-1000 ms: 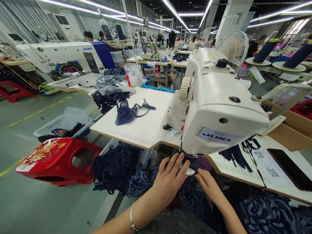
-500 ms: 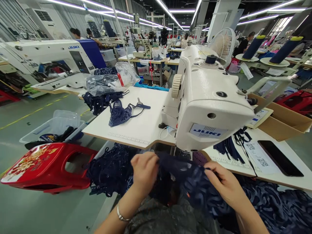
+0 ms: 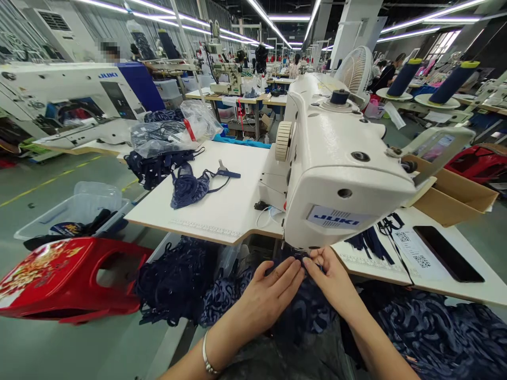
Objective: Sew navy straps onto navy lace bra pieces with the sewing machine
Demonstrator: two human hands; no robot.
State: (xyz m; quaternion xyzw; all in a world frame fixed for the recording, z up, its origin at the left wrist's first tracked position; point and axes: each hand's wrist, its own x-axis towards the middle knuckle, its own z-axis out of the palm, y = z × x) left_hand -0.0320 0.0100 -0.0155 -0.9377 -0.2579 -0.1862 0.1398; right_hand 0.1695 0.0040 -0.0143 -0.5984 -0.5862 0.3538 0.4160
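Note:
A white JUKI sewing machine (image 3: 340, 163) stands on a white table (image 3: 222, 206). Under its head lies dark navy lace fabric (image 3: 304, 311), which spills over my lap. My left hand (image 3: 269, 295) lies flat on this fabric with its fingers stretched toward the needle area. My right hand (image 3: 330, 277) is beside it, fingertips pinched on the fabric edge right under the machine head. The needle itself is hidden by the machine. A silver bracelet sits on my left wrist.
A navy lace garment (image 3: 190, 186) and a plastic bag (image 3: 174, 132) of navy pieces lie on the table's left part. A red stool (image 3: 67, 277) and a clear bin (image 3: 75, 208) stand on the floor at left. A black phone (image 3: 447, 245), QR labels and a cardboard box (image 3: 455, 195) are at right.
Half a second ago both hands held the fabric lifted in front of me; now they have brought it down and forward under the machine head, the left hand flattened.

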